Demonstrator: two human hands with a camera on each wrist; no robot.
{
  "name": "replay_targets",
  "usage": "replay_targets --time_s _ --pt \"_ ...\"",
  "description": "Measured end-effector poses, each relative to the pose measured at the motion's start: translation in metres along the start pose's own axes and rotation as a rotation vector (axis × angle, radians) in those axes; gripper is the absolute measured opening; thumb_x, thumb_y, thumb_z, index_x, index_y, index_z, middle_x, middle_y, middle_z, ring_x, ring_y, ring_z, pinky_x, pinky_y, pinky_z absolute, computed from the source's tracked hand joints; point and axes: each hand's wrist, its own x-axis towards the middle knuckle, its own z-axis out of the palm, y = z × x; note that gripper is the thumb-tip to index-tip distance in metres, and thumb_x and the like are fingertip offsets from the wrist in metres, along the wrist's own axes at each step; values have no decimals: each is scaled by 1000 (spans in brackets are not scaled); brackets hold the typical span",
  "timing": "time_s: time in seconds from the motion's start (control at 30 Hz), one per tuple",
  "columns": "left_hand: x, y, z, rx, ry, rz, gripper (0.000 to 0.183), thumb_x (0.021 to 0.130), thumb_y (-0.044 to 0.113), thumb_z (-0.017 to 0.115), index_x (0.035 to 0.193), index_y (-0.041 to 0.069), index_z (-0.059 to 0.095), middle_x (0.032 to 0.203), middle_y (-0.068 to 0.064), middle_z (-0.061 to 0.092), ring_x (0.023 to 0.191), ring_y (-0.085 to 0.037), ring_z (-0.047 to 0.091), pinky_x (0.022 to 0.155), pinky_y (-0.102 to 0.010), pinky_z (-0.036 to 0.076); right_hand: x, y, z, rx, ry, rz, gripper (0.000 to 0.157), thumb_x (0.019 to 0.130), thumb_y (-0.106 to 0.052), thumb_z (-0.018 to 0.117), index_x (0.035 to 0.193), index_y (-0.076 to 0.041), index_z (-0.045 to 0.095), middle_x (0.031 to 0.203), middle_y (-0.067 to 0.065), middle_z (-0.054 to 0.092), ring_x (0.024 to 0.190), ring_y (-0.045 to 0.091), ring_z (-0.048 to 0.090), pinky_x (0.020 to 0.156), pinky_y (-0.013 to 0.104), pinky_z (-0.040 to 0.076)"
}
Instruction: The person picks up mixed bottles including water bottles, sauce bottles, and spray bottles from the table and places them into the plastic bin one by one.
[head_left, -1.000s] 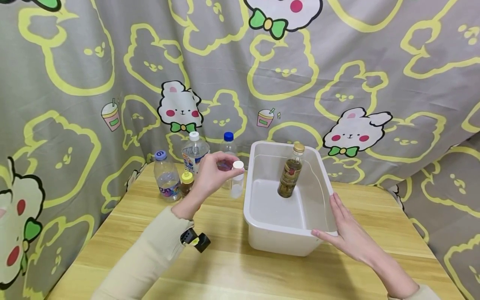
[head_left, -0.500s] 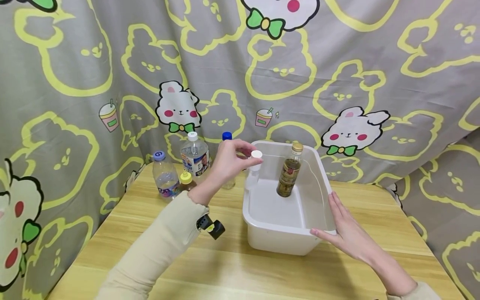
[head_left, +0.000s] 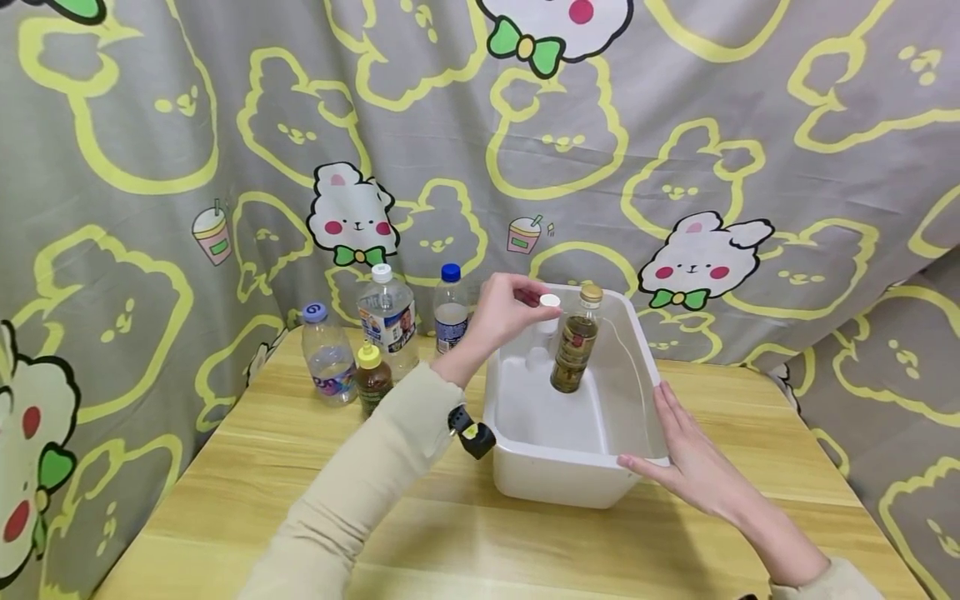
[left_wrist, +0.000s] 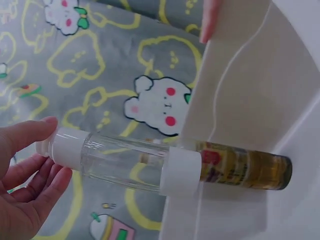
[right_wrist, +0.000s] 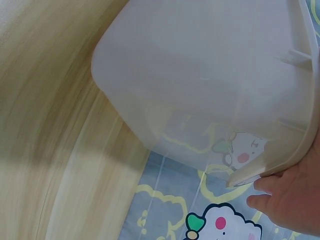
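My left hand pinches the white cap of a small clear bottle between thumb and fingers. The bottle hangs upright over the inside of a white plastic tub, its lower end a wide white band. Beside it in the tub stands a slim gold-capped bottle of brownish liquid, slightly tilted. At the tub's front right corner rests my right hand, straight fingers along the right rim and thumb on the front rim. The right wrist view shows its fingertips right at the rim.
Left of the tub stand a purple-capped bottle, a white-capped clear bottle, a blue-capped bottle and a small yellow-capped squeeze bottle. A printed grey curtain hangs behind the wooden table.
My left hand has carried the small clear bottle rightward, from beside the tub, across its left rim to above its inside. The right hand has stayed on the rim.
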Motion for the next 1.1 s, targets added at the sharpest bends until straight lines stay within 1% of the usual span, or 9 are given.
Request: replay_targets --time_s 0.1,0.2,0.33,0.53,0.67,0.83,0.9,1.1 --pt "7 -4 11 1 -2 -11 24 68 15 77 86 2 69 75 -6 65 66 -13 59 57 -17 46 0 0 -1 -3 1 -1 100 78 -46 63 139 4 2 145 20 -4 128 44 10 93 62 20" --pt "14 -7 20 11 -6 -40 24 68 16 77 85 3 69 74 -5 65 65 -11 58 56 -16 46 0 1 -1 -6 5 -1 100 78 -46 63 140 3 2 145 20 -4 127 45 11 93 62 21" --pt "22 -10 32 33 -27 -76 22 67 16 78 83 3 69 74 -4 65 63 -10 58 55 -15 45 0 1 -2 -12 11 0 100 78 -46 63 140 1 1 145 19 -4 126 45 13 92 63 22" --pt "31 -18 48 40 -74 -72 19 66 11 77 81 2 69 71 -4 64 59 -7 54 52 -13 42 0 2 -1 -20 11 8 100 77 -47 62 140 1 1 146 18 -3 126 45 14 92 63 23" --pt "37 -25 56 56 -95 -76 19 64 12 79 79 3 69 69 -3 64 57 -6 52 51 -13 40 0 2 -1 -25 10 12 100 78 -47 62 140 1 1 146 18 -3 126 45 14 93 62 22" --pt "44 -32 66 83 -157 -89 19 63 11 79 77 3 69 68 -2 64 57 -5 51 51 -12 39 -1 2 -1 -27 14 12 100 77 -47 63 140 2 3 146 18 -3 126 45 14 93 62 22" --pt "45 -35 70 74 -186 -97 19 63 10 79 77 3 69 67 -2 64 56 -4 51 51 -13 40 0 1 -1 -27 16 11 100 77 -48 63 140 3 3 146 18 -2 126 45 14 93 61 22" --pt "47 -47 80 59 -242 -171 20 60 10 81 76 4 70 68 -1 65 59 -5 53 52 -14 42 0 1 0 -25 11 15 100 77 -49 62 139 4 4 146 18 -2 126 45 14 93 62 22"
